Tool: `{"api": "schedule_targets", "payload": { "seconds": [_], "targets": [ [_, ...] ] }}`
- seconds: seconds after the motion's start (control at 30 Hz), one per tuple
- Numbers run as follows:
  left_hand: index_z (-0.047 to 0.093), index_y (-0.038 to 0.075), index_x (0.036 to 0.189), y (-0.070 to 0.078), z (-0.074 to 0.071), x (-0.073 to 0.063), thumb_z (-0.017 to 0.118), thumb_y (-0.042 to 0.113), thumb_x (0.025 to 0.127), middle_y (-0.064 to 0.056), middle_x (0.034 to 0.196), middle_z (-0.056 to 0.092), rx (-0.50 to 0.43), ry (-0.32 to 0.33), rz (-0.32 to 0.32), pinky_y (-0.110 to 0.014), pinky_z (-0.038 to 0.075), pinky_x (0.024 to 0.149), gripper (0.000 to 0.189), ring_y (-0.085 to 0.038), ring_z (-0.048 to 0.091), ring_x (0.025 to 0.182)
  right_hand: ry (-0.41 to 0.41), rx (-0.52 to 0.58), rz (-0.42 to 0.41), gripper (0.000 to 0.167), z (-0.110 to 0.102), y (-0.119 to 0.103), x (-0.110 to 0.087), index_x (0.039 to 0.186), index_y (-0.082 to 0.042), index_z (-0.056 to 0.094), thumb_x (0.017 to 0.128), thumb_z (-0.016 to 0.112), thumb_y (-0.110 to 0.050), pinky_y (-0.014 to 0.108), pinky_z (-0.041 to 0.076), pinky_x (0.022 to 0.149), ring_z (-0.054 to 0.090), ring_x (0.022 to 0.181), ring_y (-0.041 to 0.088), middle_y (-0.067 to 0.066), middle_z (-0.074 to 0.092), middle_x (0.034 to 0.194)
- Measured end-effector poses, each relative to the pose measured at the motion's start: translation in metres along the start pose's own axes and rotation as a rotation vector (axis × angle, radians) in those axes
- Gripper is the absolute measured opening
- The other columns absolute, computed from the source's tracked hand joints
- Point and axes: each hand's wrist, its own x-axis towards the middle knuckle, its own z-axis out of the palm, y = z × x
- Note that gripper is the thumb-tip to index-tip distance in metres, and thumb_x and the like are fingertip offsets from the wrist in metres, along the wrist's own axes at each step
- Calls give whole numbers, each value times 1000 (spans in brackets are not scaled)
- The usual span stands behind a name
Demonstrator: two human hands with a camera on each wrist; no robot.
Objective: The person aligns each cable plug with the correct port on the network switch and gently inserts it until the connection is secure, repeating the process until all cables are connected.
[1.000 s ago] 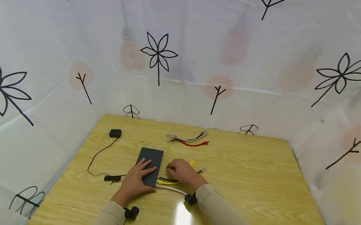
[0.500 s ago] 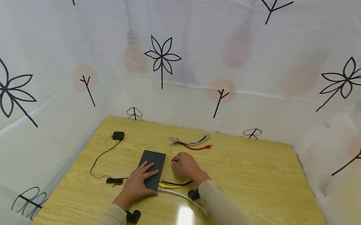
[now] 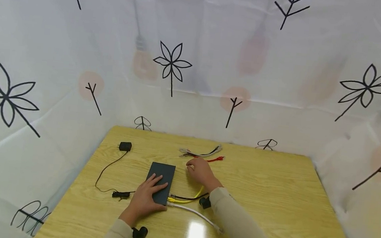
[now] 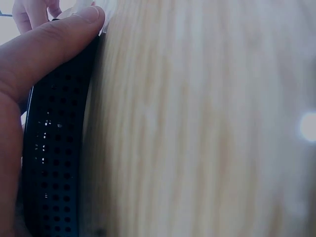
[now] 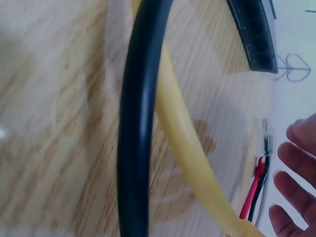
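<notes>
My left hand (image 3: 145, 197) lies spread over a flat dark network switch (image 3: 165, 169), fingers on its top and thumb at its near right corner. In the left wrist view, the thumb (image 4: 54, 47) lies along the edge above the switch's perforated side. White (image 3: 192, 210), yellow (image 3: 182, 201) and black (image 3: 188, 198) network cables run from the switch's right side. My right hand (image 3: 202, 172) hovers beyond them, close in front of the loose cables at the back. In the right wrist view its fingers (image 5: 296, 185) are loosely bent with nothing between them.
Grey, black and red (image 3: 217, 159) short network cables lie toward the back of the wooden table (image 3: 266, 187). At left, a black power adapter (image 3: 125, 146) has a thin cord with a bundled section (image 3: 120, 195) leading to the switch. A patterned white cloth (image 3: 195, 69) hangs behind.
My right hand has moved forward and a little right, away from the plugged-in cables and toward the loose ones. The left hand stays on the switch. The head view has shifted slightly.
</notes>
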Motion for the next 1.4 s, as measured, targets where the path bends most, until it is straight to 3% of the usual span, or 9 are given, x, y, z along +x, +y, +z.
{"api": "schedule_targets", "payload": {
  "seconds": [0.47, 0.67, 0.9, 1.17, 1.4],
  "targets": [
    [52, 34, 141, 1, -3, -2, 79, 61, 66, 5, 157, 34, -15, -1, 0, -62, 27, 112, 84, -27, 21, 150, 49, -64, 120, 20, 2, 11, 10, 108, -10, 73, 96, 59, -18, 50, 51, 93, 62, 110, 31, 9, 68, 116],
    [51, 33, 142, 1, -4, -3, 79, 61, 67, 4, 157, 34, -24, -2, 14, -63, 27, 112, 85, -28, 21, 150, 18, -70, 175, 22, 0, 14, 13, 113, -12, 71, 97, 58, -20, 54, 45, 102, 54, 123, 32, 9, 62, 129],
    [52, 34, 141, -1, -2, -3, 79, 63, 67, 5, 156, 35, -21, 21, 19, -63, 27, 112, 84, -26, 21, 150, -49, -113, 156, 28, -1, 13, 15, 122, -10, 67, 99, 55, -20, 54, 40, 108, 46, 134, 32, 13, 54, 141],
    [52, 35, 141, 0, -1, -3, 78, 63, 67, 6, 157, 35, -9, 30, 20, -62, 28, 112, 84, -25, 22, 150, -117, -145, 160, 29, -7, 10, 19, 122, -7, 67, 100, 51, -19, 53, 41, 107, 46, 134, 32, 14, 54, 140],
    [52, 34, 141, -2, -1, -3, 77, 64, 67, 6, 157, 35, -6, 31, 26, -62, 28, 112, 84, -26, 22, 150, -88, -176, 158, 26, -5, 13, 22, 115, -5, 70, 100, 53, -17, 51, 43, 105, 54, 125, 30, 12, 61, 130]
  ]
}}
